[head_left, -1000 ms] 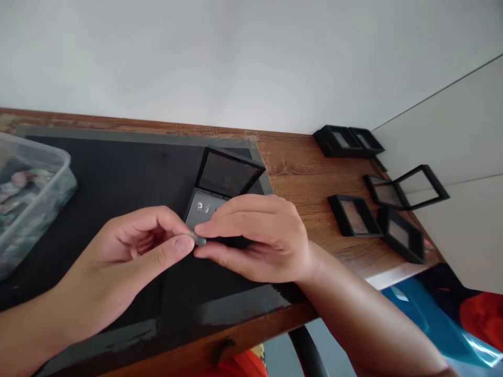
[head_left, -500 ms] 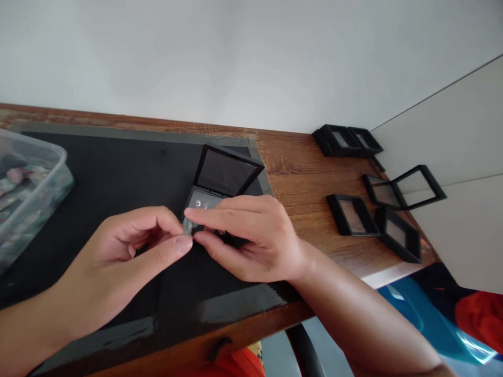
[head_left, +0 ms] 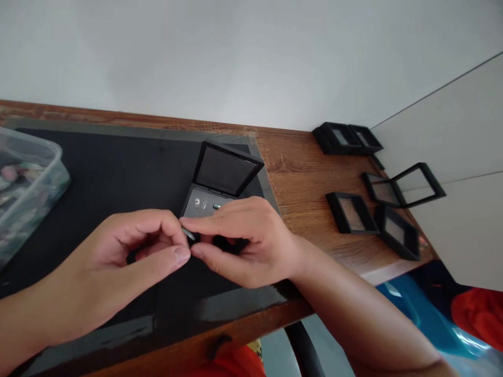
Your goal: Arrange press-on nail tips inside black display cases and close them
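My left hand (head_left: 129,256) and my right hand (head_left: 239,243) meet over a black mat (head_left: 118,173), fingertips pinched together on a small grey-green piece (head_left: 188,234). Which hand bears it I cannot tell; both touch it. Just behind them stands an open black display box (head_left: 220,180) with its lid tilted up. Its grey tray holds a few small shiny pieces (head_left: 206,204).
A clear plastic tub (head_left: 27,183) of mixed small items sits at the mat's left edge. Several black display boxes (head_left: 349,212), some open, lie on the wooden desk (head_left: 306,178) at the right, near a white wall. The desk's front edge runs just below my wrists.
Both hands have drifted slightly left and toward me, still pinched on the small piece. More of the open box's tray shows behind my right hand.
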A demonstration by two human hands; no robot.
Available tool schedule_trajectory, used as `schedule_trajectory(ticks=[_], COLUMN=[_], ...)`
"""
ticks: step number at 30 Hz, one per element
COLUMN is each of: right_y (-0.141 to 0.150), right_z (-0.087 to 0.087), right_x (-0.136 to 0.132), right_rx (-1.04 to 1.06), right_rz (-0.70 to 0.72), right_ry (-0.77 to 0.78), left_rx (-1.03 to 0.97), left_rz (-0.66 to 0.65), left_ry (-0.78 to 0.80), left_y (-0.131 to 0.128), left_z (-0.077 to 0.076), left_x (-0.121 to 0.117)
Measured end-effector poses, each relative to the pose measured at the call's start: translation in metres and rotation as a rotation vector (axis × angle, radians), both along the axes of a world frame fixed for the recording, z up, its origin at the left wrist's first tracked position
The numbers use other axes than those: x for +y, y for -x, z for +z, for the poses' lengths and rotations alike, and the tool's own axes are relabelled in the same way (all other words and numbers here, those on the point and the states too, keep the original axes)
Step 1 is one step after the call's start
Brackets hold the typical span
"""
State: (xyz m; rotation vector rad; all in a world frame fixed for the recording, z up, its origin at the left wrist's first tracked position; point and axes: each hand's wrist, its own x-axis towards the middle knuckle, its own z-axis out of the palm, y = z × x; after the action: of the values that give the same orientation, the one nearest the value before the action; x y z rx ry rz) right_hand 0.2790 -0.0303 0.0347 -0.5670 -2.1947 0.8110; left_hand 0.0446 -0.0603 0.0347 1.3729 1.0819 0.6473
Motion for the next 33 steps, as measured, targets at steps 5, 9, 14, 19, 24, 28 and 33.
schedule_trajectory(ticks=[5, 9, 14, 19, 24, 28, 33], right_y=[-0.002, 0.002, 0.005, -0.010, -0.021, -0.015, -0.010], right_z=[-0.001, -0.003, -0.004, 0.018, 0.040, 0.043, 0.043], right_x=[0.004, 0.005, 0.001, 0.006, 0.016, 0.018, 0.015], right_rx=[0.111, 0.222, 0.277, -0.020, -0.645, -0.939, -0.973], right_rz=[0.077, 0.134, 0.150, -0.087, -0.418, -0.460, -0.429], right_ry=[0.181, 0.421, 0.672, 0.272, 0.053, 0.171, 0.198], left_rx=[0.000, 0.002, -0.023, -0.032, 0.273, 0.360, 0.305], left_rz=[-0.023, -0.064, -0.132, -0.055, 0.015, -0.008, -0.017], left_ry=[-0.027, -0.074, -0.127, -0.226, -0.507, -0.758, -0.844], left_y=[0.003, 0.004, 0.004, 0.012, 0.013, 0.010, 0.008], left_z=[0.002, 0.005, 0.007, 0.000, -0.008, -0.013, -0.015], left_x=[0.000, 0.000, -0.002, -0.005, 0.002, 0.007, 0.009])
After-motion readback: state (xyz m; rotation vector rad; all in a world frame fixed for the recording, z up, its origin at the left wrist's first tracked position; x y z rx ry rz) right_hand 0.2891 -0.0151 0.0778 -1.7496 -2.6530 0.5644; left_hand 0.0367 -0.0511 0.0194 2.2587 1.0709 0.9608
